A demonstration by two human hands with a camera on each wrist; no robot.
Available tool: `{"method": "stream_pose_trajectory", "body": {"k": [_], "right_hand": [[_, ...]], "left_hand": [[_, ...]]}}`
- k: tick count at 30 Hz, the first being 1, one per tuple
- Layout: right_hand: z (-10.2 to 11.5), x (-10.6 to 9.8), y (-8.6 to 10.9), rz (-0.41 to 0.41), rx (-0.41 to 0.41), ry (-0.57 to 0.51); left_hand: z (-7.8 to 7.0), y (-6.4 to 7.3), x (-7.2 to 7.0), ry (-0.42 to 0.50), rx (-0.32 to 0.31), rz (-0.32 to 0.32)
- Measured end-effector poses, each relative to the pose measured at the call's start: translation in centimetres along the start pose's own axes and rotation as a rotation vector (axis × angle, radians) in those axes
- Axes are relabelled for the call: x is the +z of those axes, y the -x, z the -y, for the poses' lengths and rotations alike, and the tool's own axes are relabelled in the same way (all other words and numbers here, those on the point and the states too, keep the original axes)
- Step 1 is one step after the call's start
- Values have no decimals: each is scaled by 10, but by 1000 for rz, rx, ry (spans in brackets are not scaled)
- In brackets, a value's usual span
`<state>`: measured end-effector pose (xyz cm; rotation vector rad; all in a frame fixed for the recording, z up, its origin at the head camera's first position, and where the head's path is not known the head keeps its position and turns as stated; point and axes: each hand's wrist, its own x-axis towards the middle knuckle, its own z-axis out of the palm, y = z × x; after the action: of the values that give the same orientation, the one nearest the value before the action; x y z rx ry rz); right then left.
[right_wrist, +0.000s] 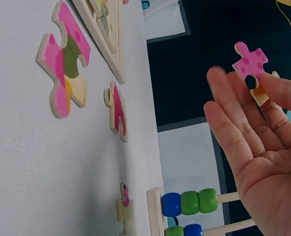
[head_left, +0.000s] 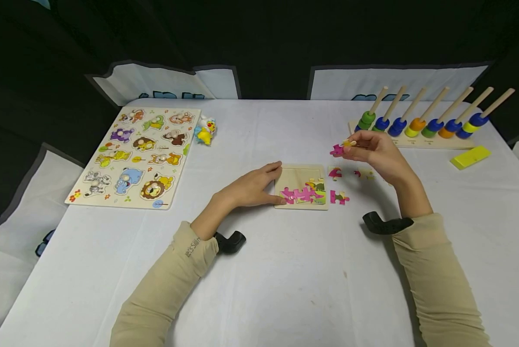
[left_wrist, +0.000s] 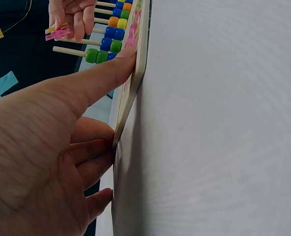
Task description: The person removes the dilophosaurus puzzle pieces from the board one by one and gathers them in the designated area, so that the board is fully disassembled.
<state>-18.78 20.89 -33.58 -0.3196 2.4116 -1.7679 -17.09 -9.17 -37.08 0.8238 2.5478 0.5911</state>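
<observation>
My left hand (head_left: 252, 185) rests at the left side of a small wooden jigsaw board (head_left: 294, 171). The thumb lies on its near left corner and the fingertips touch its edge, fingers fairly straight. Joined pink and green pieces (head_left: 303, 194) fill the board's near part. Raised above the table, my right hand (head_left: 374, 152) pinches a pink dotted puzzle piece (right_wrist: 251, 63) with a yellow part between thumb and finger. Loose puzzle pieces lie right of the board: one pink and green (head_left: 339, 197), one pink (head_left: 335, 172), and another, paler one (head_left: 364, 174).
A peg board with animal pictures (head_left: 131, 156) lies at the left, a small yellow and blue toy (head_left: 205, 130) beside it. At the back right stands a counting rack (head_left: 424, 140) with coloured beads on slanting pegs. A yellow block (head_left: 470, 157) lies before it.
</observation>
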Motion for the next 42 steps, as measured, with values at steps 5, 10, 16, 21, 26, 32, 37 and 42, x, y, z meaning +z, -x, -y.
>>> {"method": "stream_pose_trajectory", "body": {"k": [5, 10, 16, 21, 26, 32, 37, 42], "right_hand": [[0, -2, 2, -30, 7, -36], [2, -6, 4, -6, -6, -217], [2, -12, 7, -3, -27, -359], [-1, -18, 12, -8, 4, -425], [-8, -27, 18, 41, 78, -309], [-19, -38, 22, 198, 69, -118], [-26, -41, 23, 338, 59, 27], [-29, -41, 23, 413, 85, 125]], "left_hand": [[-1, 1, 0, 6, 7, 0], [-1, 0, 0, 15, 6, 0], [0, -1, 2, 13, 5, -5], [-1, -1, 3, 16, 7, -5], [-1, -1, 3, 10, 1, -5], [0, 0, 2, 10, -4, -7], [1, 1, 2, 9, -2, -9], [1, 0, 1, 6, -2, -8]]}}
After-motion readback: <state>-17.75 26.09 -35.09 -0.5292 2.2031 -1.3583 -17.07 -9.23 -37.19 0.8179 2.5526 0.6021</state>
